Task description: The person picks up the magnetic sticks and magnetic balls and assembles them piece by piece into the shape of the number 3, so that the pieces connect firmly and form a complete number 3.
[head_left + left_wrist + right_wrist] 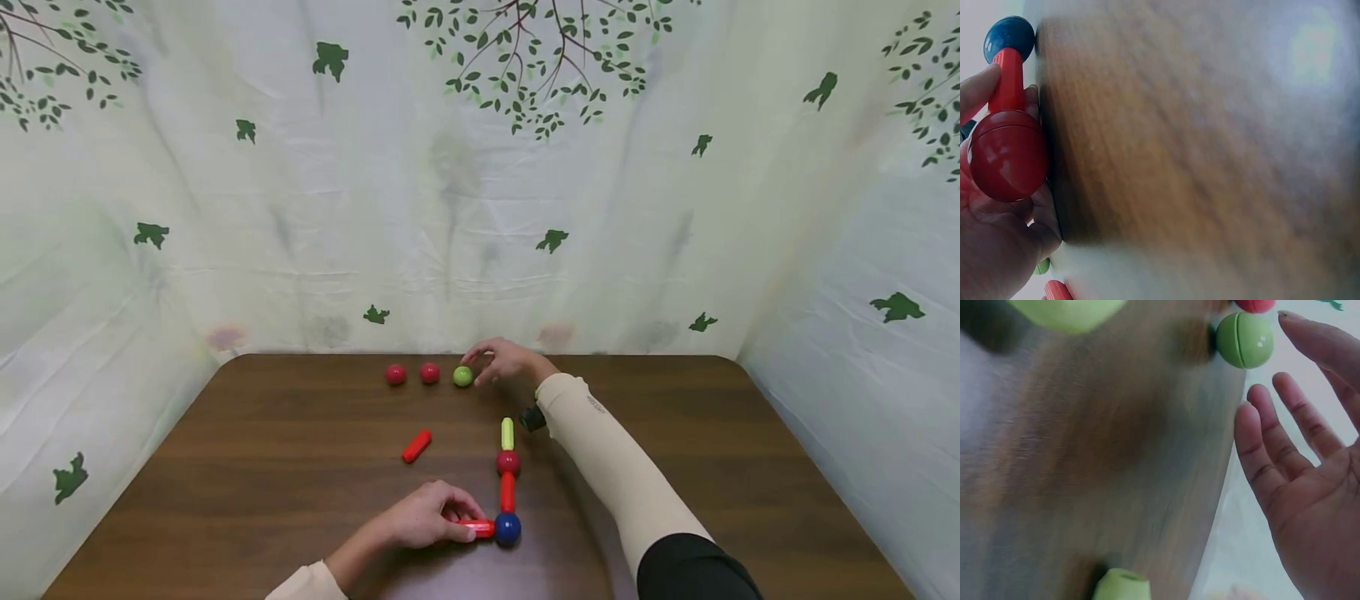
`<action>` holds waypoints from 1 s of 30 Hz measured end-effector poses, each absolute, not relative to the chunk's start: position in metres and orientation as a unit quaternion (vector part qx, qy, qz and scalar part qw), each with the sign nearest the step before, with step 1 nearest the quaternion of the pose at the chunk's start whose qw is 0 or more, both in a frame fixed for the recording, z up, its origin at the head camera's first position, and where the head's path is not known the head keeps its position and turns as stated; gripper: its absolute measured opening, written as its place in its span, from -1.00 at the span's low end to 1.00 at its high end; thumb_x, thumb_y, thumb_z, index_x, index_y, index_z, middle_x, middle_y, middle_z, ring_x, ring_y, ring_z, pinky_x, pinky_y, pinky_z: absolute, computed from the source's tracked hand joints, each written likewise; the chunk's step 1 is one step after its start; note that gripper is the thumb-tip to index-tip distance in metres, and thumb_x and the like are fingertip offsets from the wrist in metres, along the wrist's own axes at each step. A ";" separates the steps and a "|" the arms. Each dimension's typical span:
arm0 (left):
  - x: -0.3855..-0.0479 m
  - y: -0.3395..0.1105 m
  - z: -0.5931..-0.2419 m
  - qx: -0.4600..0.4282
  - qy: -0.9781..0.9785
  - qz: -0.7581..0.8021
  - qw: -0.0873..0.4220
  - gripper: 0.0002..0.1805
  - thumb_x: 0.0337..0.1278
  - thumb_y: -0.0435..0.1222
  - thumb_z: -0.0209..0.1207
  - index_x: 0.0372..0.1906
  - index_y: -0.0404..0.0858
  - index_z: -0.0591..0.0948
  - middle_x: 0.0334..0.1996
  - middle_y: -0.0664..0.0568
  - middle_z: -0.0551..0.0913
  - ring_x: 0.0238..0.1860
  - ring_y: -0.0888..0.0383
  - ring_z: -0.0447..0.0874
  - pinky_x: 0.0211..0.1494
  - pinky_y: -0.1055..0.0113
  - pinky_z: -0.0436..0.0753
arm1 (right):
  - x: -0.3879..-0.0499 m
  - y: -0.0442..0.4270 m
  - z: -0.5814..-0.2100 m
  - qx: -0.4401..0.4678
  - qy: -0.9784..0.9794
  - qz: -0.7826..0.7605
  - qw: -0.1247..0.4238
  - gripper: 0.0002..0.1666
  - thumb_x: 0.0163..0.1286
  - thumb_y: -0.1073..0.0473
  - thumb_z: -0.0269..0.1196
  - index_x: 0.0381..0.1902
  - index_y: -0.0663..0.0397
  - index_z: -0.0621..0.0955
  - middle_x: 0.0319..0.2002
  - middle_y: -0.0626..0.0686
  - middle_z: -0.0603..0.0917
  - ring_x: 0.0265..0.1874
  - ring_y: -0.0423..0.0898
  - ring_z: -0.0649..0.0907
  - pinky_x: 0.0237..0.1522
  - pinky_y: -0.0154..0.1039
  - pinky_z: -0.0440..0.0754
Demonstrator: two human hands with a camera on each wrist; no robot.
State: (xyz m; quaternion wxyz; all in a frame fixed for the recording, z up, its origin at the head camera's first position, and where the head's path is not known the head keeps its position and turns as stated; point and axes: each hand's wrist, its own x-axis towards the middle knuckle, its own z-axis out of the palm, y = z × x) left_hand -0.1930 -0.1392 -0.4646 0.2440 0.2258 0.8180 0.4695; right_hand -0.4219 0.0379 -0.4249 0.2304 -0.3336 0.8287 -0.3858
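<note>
"Blue ball (507, 529): one, corner piece, on the surface (300, 450). Reference for all places. Joined to it?"

"Straight beyond: middle rod (507, 492), red; chain ball (507, 462), red; lime rod (507, 434), outermost, far end bare. Left: held rod (483, 528), red; on its other end, per the left wrist view, palm ball (1010, 156), red."

"Loose stock?"

"Spare rod (417, 447), red, one: beyond the blue ball and left. Red balls (430, 373), two: well beyond, left. Green ball (462, 377), one: well beyond, slightly left."

"Hands, condition?"

"Left hand (427, 517): thumb and fingers pinching the held rod, just left of the blue ball. Right hand (510, 362): grasping nothing, fingers parted, beside the green ball, well beyond the blue one. Contact: cannot tell."

"Step in hand?"

"Judged a fetch: right hand reaching for the green ball, left hand steadying the held rod."

"Next move, requirements?"

"Probably fingers closed round the green ball without knocking it rolling. If intended for the lime rod's bare end: ball aligned straight beyond the blue one, pressed on squarely, left grip kept firm."
</note>
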 end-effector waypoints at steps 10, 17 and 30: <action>-0.183 -0.136 -0.466 0.226 0.813 0.474 0.250 -0.89 0.15 -0.37 0.33 -0.22 -0.20 0.73 -0.44 0.18 0.60 -0.39 0.27 0.48 -0.29 0.41 0.46 | -0.417 0.029 -0.433 -0.301 0.839 -0.329 0.311 -0.45 0.27 0.43 0.32 0.23 0.16 0.56 0.23 0.17 0.46 -0.02 -0.09 0.49 -0.16 -0.22 0.62; -0.183 -0.133 -0.467 0.234 0.813 0.475 0.242 -0.90 0.12 -0.39 0.34 -0.23 -0.22 0.73 -0.47 0.20 0.59 -0.42 0.31 0.48 -0.32 0.44 0.46 | -0.413 0.036 -0.435 -0.286 0.836 -0.333 0.328 -0.56 0.33 0.48 0.21 0.18 0.28 0.54 0.15 0.21 0.48 -0.15 -0.12 0.53 -0.15 -0.21 0.64; -0.191 -0.137 -0.465 0.237 0.825 0.462 0.224 -0.88 0.10 -0.40 0.35 -0.23 -0.22 0.73 -0.47 0.16 0.59 -0.43 0.28 0.47 -0.34 0.42 0.44 | -0.406 0.047 -0.429 -0.288 0.826 -0.382 0.298 -0.65 0.32 0.46 0.21 0.06 0.30 0.50 -0.09 0.14 0.56 -0.38 -0.09 0.59 -0.25 -0.23 0.63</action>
